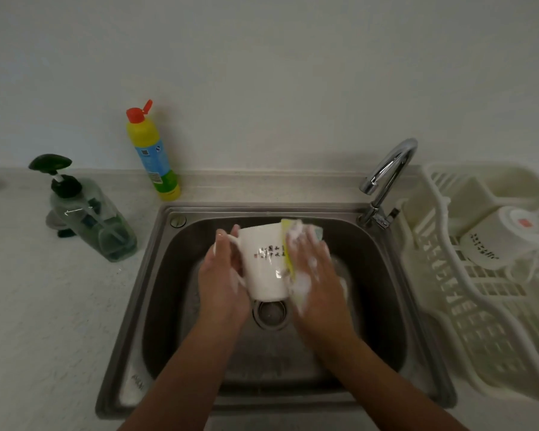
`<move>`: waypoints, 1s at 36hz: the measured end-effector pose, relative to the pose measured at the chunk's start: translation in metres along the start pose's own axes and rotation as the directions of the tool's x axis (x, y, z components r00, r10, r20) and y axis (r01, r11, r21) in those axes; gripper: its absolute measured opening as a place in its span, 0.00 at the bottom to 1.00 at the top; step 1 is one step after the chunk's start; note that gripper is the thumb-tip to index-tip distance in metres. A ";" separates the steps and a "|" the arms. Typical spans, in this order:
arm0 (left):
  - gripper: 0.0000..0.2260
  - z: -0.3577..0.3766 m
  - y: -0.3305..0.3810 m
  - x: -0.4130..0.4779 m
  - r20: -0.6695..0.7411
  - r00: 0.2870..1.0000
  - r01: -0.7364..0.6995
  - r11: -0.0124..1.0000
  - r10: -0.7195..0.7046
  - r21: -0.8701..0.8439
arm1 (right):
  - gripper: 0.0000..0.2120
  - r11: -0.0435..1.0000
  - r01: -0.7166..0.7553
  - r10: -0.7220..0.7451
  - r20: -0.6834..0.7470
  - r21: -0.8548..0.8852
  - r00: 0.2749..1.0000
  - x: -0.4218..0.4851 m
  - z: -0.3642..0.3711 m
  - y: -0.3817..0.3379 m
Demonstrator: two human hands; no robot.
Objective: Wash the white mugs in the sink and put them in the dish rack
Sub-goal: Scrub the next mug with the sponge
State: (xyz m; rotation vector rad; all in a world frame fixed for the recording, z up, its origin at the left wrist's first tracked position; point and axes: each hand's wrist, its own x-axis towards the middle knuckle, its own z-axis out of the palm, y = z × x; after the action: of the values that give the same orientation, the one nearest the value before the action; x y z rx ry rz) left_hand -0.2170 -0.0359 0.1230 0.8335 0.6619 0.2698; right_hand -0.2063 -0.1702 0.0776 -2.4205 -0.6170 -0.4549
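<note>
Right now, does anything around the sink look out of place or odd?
Only the yellow detergent bottle behind the sink, at the left: its red flip cap stands open. Nothing looks spilled or broken.

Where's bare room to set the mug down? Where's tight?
Free: counter left of the sink, nearer than the pump bottle; front half of the dish rack, before the racked mug. Crowded: mid-sink, with left hand, right hand, held mug, sponge.
</note>
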 end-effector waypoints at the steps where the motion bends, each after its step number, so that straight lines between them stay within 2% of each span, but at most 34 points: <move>1: 0.15 -0.001 0.001 0.001 -0.006 1.000 0.010 1.000 -0.010 -0.013 | 0.28 0.997 0.070 -0.069 0.040 -0.016 0.997 -0.007 0.004 0.000; 4: 0.14 -0.001 -0.002 -0.001 0.038 0.997 0.059 0.995 -0.062 0.085 | 0.27 0.949 0.294 -0.271 0.183 -0.115 0.945 -0.008 0.009 -0.005; 7: 0.15 0.000 -0.008 -0.005 0.085 0.992 0.074 0.982 -0.089 0.172 | 0.27 0.956 0.257 -0.229 0.190 -0.138 0.955 0.016 0.005 -0.008; 10: 0.17 0.002 -0.002 0.002 0.025 0.995 0.092 0.993 -0.094 0.069 | 0.26 0.992 0.118 -0.111 0.146 -0.036 0.983 0.020 0.002 -0.005; 11: 0.18 0.001 0.000 0.005 -0.002 0.995 0.098 0.995 -0.098 0.034 | 0.26 0.993 0.120 -0.118 0.129 -0.002 0.984 0.013 0.003 -0.005; 15: 0.15 -0.006 0.005 0.008 0.016 0.997 0.077 0.992 -0.079 0.098 | 0.27 0.939 0.342 -0.334 0.137 -0.041 0.933 -0.015 0.009 -0.014; 16: 0.14 -0.006 0.002 0.007 0.036 0.996 0.078 0.986 -0.084 0.145 | 0.27 0.943 0.333 -0.328 0.127 -0.024 0.936 -0.014 0.012 -0.014; 17: 0.14 -0.006 0.000 0.005 0.054 0.994 0.079 0.981 -0.090 0.177 | 0.29 0.964 0.261 -0.265 0.100 0.048 0.959 -0.008 0.013 -0.014; 19: 0.14 -0.003 -0.006 0.002 0.058 0.993 0.089 0.983 -0.099 0.160 | 0.33 0.956 -0.003 -0.015 0.058 0.294 0.998 0.008 0.012 -0.011; 21: 0.14 -0.002 -0.007 0.003 0.034 0.996 0.080 0.991 -0.084 0.106 | 0.30 0.922 -0.155 0.158 0.020 0.356 0.987 0.022 0.009 -0.010; 23: 0.12 -0.003 -0.006 0.008 0.014 0.999 0.036 0.998 -0.037 0.060 | 0.29 0.915 -0.200 0.194 0.053 0.350 0.980 0.021 0.009 -0.016; 25: 0.10 -0.005 -0.003 0.015 -0.011 1.000 -0.020 0.999 0.021 0.036 | 0.29 0.908 -0.176 0.160 0.073 0.381 0.984 0.010 0.011 -0.026; 27: 0.10 -0.006 0.000 0.020 -0.030 0.998 -0.058 0.998 0.059 0.012 | 0.28 0.887 -0.168 0.171 0.030 0.431 0.985 0.000 0.017 -0.037; 29: 0.11 -0.005 0.000 0.023 -0.014 0.996 -0.093 0.996 0.093 -0.005 | 0.28 0.784 -0.213 0.283 -0.030 0.584 0.959 0.000 0.021 -0.045; 32: 0.15 -0.004 0.002 0.023 0.065 0.979 -0.194 0.981 0.195 -0.024 | 0.25 0.478 -0.295 0.538 -0.010 0.827 0.843 0.016 0.014 -0.054; 33: 0.15 -0.003 0.003 0.023 0.098 0.967 -0.237 0.971 0.236 -0.001 | 0.24 0.422 -0.317 0.597 0.002 0.849 0.802 0.021 0.010 -0.055; 36: 0.09 -0.002 0.003 0.022 0.139 0.934 -0.339 0.940 0.330 0.043 | 0.22 0.395 -0.321 0.664 -0.025 0.861 0.748 0.028 -0.003 -0.058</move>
State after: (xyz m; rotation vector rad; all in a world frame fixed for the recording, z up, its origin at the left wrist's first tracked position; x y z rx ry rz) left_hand -0.2013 -0.0226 0.1148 1.0192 0.4048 0.4998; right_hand -0.2137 -0.1216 0.1194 -1.4027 0.1378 -0.2452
